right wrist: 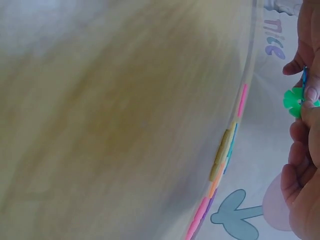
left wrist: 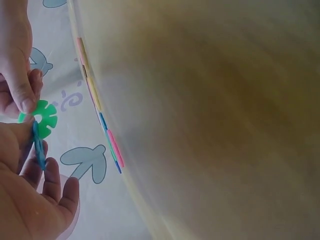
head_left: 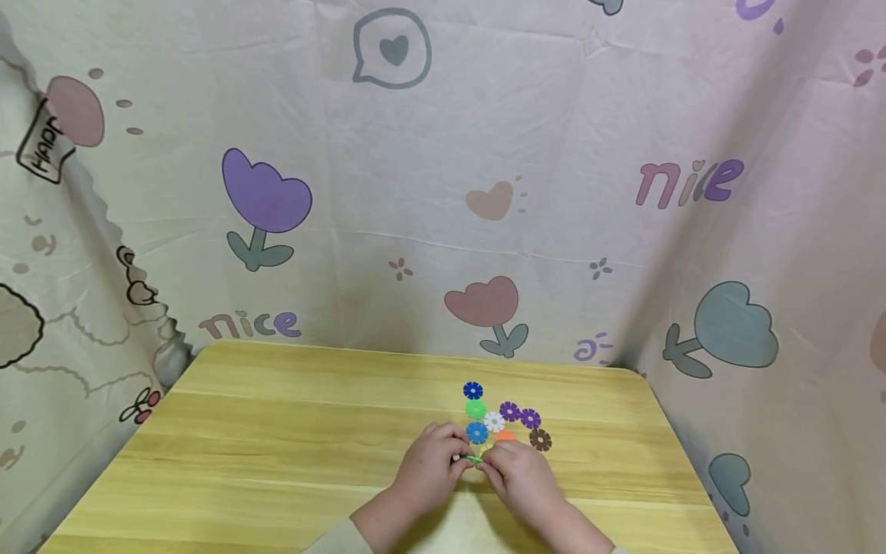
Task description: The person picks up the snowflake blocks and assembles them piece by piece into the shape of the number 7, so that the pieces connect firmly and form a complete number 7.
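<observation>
Both hands meet low over the table in the head view. My left hand [head_left: 431, 466] pinches a blue notched disc [left wrist: 39, 149], seen nearly edge-on in the left wrist view. Opposite it, my right hand [head_left: 524, 478] pinches a green notched disc [right wrist: 291, 102] between thumb and fingers. The two discs touch, crossing at an angle at their edges; how deep the notches engage is hidden by the fingertips. Just beyond the hands lie a blue disc [head_left: 477, 433], an orange disc [head_left: 506, 435] and a white disc [head_left: 494, 422]; the right hand partly covers the orange one.
Farther back on the wooden table [head_left: 291, 431] lie a dark blue disc [head_left: 473, 391], a light green disc [head_left: 475, 409], purple discs [head_left: 509, 411] and a brown disc [head_left: 541, 439]. A patterned curtain [head_left: 374, 192] hangs behind the table and along its sides.
</observation>
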A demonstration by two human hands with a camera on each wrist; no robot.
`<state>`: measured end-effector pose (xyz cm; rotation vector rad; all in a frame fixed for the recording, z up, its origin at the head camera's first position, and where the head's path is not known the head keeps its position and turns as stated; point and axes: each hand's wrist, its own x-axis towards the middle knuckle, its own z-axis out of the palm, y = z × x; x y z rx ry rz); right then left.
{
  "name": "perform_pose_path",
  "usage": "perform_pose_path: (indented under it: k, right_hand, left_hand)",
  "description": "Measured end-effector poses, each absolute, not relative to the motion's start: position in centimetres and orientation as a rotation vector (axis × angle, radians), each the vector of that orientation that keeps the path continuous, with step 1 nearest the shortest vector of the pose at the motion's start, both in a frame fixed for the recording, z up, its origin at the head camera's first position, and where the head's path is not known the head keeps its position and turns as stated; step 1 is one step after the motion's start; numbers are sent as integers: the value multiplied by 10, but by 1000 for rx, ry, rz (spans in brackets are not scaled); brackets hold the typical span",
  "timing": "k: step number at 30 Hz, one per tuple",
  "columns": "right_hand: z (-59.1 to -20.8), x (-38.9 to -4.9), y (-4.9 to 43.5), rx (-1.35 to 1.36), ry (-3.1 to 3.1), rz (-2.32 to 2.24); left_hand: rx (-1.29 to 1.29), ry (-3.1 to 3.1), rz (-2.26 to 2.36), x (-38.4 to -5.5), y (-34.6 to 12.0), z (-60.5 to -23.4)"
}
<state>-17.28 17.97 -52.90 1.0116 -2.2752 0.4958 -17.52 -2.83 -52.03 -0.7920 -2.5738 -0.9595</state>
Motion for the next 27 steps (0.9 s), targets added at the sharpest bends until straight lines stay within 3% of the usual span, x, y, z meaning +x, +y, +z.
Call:
perform_pose_path:
  k: [27]
  right_hand:
    - [-521, -166, 207, 675, -2664, 460]
  left_hand:
    - [-717, -2685, -970, -177, -31, -519]
